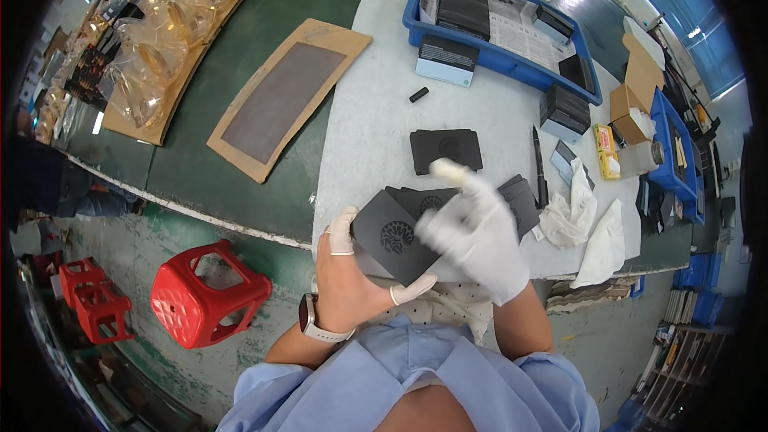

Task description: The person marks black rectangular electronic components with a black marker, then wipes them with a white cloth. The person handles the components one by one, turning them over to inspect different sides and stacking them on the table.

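My left hand [350,280], with pale finger cots on its fingertips and thumb, grips a black card [390,234] by its edges. A dark round emblem shows on the card's upper face. My right hand [480,240], in a white glove with a cream finger cot, hovers beside the card, its index finger stretched away from me. Motion blurs its other fingers, and no object shows in it. More black cards [518,204] lie partly hidden beneath the right hand. Just beyond it rests a stack of black cards [446,151].
A blue tray [512,72] of black boxes stands at the far right. A black pen [539,168] and crumpled white gloves [572,208] lie to the right. On the left are a cardboard panel [280,104] and plastic-wrapped gold items [156,52]. A red stool [180,296] stands below.
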A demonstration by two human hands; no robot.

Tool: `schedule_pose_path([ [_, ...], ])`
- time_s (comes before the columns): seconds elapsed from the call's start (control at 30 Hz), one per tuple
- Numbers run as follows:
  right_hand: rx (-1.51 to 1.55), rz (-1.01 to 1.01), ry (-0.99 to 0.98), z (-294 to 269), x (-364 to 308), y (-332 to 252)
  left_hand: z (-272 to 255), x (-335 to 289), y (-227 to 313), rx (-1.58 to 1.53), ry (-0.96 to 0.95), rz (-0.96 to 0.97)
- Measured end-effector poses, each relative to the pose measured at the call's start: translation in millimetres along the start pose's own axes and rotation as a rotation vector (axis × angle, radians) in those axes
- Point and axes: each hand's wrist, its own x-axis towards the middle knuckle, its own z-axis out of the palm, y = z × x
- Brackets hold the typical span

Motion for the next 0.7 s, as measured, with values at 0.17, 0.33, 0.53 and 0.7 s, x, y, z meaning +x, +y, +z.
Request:
schedule_pose_path([
  [0.17,0.238,0.112,0.176,0,6,-6,-2,1,2,0.089,-0.001,0.041],
  [0.33,0.203,0.188,0.193,-12,5,-6,-3,3,1,0.046,0.025,0.026],
  [0.53,0.073,0.109,-0.144,7,-3,-4,-3,-4,-1,0.131,0.016,0.019],
  [0.7,-0.111,0.17,-0.218,0,1,-2,-21,5,9,0.385,-0.026,0.275],
])
